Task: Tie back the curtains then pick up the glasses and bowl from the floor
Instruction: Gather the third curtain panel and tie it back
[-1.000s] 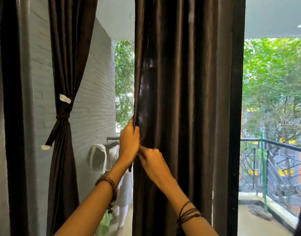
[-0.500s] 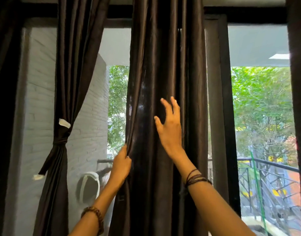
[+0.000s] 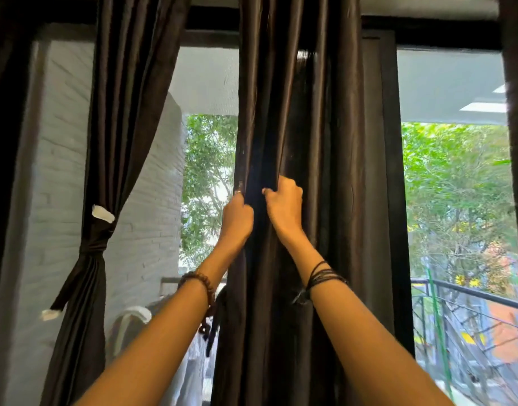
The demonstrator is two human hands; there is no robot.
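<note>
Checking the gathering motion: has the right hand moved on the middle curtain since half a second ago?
Yes. The right hand, then flat and open on the dark brown middle curtain, now grips a fold, closer to the left hand at its edge.

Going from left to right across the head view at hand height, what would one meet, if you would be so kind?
Tied-back curtain → left hand → right hand → hanging curtain → balcony railing.
</note>
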